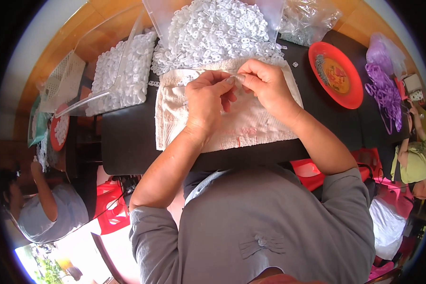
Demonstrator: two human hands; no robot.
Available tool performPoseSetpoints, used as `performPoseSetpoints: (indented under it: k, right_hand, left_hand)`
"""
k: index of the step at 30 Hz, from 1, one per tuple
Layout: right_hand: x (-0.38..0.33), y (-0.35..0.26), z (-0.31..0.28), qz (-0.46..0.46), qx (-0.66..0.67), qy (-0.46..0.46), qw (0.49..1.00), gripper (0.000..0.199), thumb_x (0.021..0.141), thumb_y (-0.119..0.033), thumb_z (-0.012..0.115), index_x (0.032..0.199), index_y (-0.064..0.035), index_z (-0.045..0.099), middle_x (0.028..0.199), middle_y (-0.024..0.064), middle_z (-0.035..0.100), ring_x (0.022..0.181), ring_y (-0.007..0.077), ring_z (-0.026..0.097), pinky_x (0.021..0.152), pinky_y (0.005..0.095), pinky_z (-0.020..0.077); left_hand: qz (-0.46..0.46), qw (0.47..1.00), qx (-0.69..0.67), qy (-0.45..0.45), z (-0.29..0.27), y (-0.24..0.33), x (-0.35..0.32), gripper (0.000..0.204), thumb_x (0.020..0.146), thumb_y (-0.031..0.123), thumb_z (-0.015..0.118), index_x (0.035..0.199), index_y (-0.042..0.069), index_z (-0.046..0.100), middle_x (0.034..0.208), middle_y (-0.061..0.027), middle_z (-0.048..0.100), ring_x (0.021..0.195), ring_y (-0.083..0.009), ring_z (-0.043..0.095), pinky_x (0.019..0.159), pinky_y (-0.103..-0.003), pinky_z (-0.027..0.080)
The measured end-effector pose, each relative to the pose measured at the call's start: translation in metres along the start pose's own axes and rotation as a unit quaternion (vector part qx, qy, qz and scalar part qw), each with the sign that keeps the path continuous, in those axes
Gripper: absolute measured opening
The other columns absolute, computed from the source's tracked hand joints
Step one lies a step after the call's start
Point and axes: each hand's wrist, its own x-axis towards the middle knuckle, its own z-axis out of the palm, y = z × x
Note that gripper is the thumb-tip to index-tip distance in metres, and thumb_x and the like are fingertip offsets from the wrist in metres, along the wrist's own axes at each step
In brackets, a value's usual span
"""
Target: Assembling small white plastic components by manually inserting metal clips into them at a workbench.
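Observation:
My left hand (206,102) and my right hand (272,90) meet over a cream towel (173,130) spread on the dark table. Both hands are closed, thumbs pinched against the fingers, and their tips come together. Whatever small thing sits between the fingertips is too tiny and too covered to name. Just beyond the hands lies a large heap of small white plastic pieces with holes (217,33), spilling onto the towel's far edge. A few white pieces also rest beside my left hand on the cloth.
A clear bin (116,92) of white pieces stands at left. At right are a red plate (352,97) with small grey parts, a clear plastic bag (310,21) and purple straps (383,97). Other people sit at far left (57,208) and far right (414,161).

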Motion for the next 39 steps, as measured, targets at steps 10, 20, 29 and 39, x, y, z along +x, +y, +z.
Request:
performPoseSetpoints:
  k: [10, 20, 29, 39]
  right_hand:
    - [-0.002, -0.006, -0.002, -0.005, -0.029, -0.018, 0.999, 0.005, 0.087, -0.003, 0.058, 0.084, -0.0006, 0.06, 0.072, -0.0018, 0.056, 0.065, 0.0048, 0.05, 0.057, 0.0215, 0.0402]
    - [0.019, -0.019, 0.006, 0.128, 0.064, -0.02, 0.989, 0.007, 0.088, -0.007, 0.06, 0.083, -0.0025, 0.062, 0.065, -0.0027, 0.055, 0.06, 0.0051, 0.052, 0.053, 0.0202, 0.0375]
    - [0.101, 0.006, 0.021, -0.15, -0.439, -0.105, 0.88, 0.018, 0.079, -0.012, 0.061, 0.094, -0.0053, 0.067, 0.09, 0.0158, 0.069, 0.088, 0.0329, 0.066, 0.076, 0.0399, 0.0493]
    - [0.118, 0.038, -0.001, -0.193, -0.434, -0.144, 0.868, 0.02, 0.073, 0.001, 0.057, 0.092, -0.0036, 0.059, 0.079, 0.0146, 0.063, 0.072, 0.0312, 0.061, 0.064, 0.0386, 0.0481]
  left_hand:
    - [-0.001, 0.999, 0.034, -0.005, 0.002, -0.005, -0.002, 0.005, 0.088, 0.001, 0.059, 0.089, -0.004, 0.059, 0.07, -0.0071, 0.059, 0.052, -0.0121, 0.053, 0.042, -0.024, 0.038]
    - [0.045, 0.998, 0.002, 0.038, -0.006, -0.013, 0.004, 0.006, 0.087, 0.003, 0.061, 0.088, -0.003, 0.058, 0.067, -0.0056, 0.058, 0.048, -0.0105, 0.05, 0.038, -0.024, 0.036]
    - [0.273, 0.954, 0.121, -0.016, -0.021, -0.043, 0.016, 0.009, 0.076, 0.006, 0.065, 0.079, -0.002, 0.062, 0.064, -0.0079, 0.062, 0.053, -0.0133, 0.057, 0.048, -0.028, 0.046]
    - [0.247, 0.961, 0.083, 0.095, 0.004, -0.056, 0.035, 0.012, 0.071, 0.004, 0.057, 0.075, -0.004, 0.065, 0.067, -0.0095, 0.064, 0.063, -0.0198, 0.062, 0.057, -0.035, 0.048]
